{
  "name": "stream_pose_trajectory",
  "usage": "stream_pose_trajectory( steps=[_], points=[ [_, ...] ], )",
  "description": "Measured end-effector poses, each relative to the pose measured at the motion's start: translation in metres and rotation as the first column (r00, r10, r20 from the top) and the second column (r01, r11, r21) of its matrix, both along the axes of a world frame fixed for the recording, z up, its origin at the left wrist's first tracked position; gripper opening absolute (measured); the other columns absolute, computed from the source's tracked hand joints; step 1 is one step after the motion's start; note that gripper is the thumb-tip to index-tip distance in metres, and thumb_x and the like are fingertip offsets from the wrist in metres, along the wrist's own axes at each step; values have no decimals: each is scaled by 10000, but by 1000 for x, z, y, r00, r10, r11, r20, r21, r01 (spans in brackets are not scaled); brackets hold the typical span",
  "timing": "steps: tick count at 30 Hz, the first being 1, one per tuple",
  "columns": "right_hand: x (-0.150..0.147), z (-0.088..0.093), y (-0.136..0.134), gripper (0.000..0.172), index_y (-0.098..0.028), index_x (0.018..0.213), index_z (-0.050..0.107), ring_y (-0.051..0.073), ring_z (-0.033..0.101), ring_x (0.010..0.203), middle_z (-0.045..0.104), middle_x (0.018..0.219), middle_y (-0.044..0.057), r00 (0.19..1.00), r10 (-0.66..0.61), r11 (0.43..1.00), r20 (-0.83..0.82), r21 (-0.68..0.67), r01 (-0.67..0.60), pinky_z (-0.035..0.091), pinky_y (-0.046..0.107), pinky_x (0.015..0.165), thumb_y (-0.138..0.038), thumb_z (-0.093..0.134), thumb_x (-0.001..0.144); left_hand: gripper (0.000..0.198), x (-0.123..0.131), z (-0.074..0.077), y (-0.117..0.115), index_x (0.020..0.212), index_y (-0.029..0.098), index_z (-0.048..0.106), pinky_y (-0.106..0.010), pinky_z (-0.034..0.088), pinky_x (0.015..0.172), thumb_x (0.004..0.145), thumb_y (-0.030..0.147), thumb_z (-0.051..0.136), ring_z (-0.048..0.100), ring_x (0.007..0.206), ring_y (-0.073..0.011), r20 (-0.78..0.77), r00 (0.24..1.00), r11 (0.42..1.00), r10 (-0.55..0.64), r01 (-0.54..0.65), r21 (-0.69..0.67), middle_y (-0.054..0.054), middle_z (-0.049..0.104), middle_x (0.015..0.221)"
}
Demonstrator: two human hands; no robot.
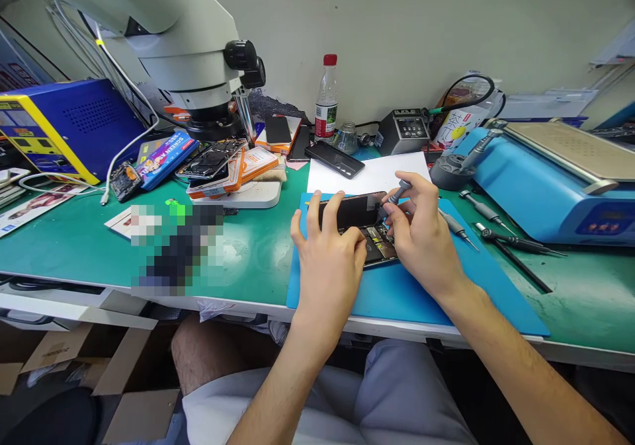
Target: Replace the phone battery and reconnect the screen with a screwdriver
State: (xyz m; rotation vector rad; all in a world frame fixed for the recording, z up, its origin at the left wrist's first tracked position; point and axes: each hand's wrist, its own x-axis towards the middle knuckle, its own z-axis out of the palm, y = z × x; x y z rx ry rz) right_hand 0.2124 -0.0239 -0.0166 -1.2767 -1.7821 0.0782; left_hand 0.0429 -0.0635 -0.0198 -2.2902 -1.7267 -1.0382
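Observation:
An opened phone (pixel 378 245) lies on the blue mat (pixel 436 306), its battery and inner parts bare. Its dark screen (pixel 353 211) is tilted up along the far side. My left hand (pixel 330 253) grips the phone at the left, with some fingers raised against the screen and the thumb side down by the phone's body. Pinched in my right hand (pixel 421 240) is a grey screwdriver (pixel 398 192), held at a slant over the phone's right end. The screwdriver's tip is mostly hidden by my fingers.
A microscope (pixel 193 55) rises at the left behind stacked phone parts and boxes (pixel 258 161). More screwdrivers (pixel 483 208) and a blue heating machine (pixel 540 187) are at the right. Behind the mat are a bottle (pixel 326 101), white paper (pixel 391 167) and another phone (pixel 335 159).

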Motion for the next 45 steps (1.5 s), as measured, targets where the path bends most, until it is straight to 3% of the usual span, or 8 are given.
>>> stream_pose_trajectory(
  steps=[18,30,35,41,45],
  points=[
    [1,0,1,498,-293,1531,397,266,731,939,695,1278,111,999,1,998,-39,-55,-3,624,451,790,-264,516,1049,60,-1,-4,1,900,277,793,-717,304,1282,951,282,762,290,1633,-378,13,1000,999,-21,21,31,-47,484,1676],
    [1,-1,1,507,-297,1528,384,237,721,914,610,1493,128,1000,3,999,-26,-47,-4,626,441,770,-244,518,1042,73,-1,-4,2,907,271,794,-714,306,1285,962,297,752,291,1633,-381,9,1000,999,-20,20,29,-47,482,1677],
    [1,1,2,512,-285,1536,397,241,718,915,674,1360,125,999,-4,999,-32,-49,3,616,436,799,-249,527,1043,68,-1,-4,2,909,275,795,-707,304,1287,959,303,758,287,1634,-377,5,1000,999,-19,19,26,-43,478,1680],
    [-1,8,0,498,-293,1475,516,226,681,832,691,1103,66,991,-62,998,119,19,60,578,387,735,-334,647,996,69,-1,-3,1,928,280,799,-695,302,1289,968,298,746,275,1640,-368,-5,1000,1000,-20,20,16,-41,469,1686],
    [-3,10,-1,503,-299,1501,513,251,675,981,692,1158,75,991,-50,998,126,29,47,576,410,847,-215,523,1006,80,-1,-2,0,922,277,795,-701,306,1287,974,298,737,278,1639,-373,-5,1000,1000,-20,20,17,-48,467,1686]
  ],
)
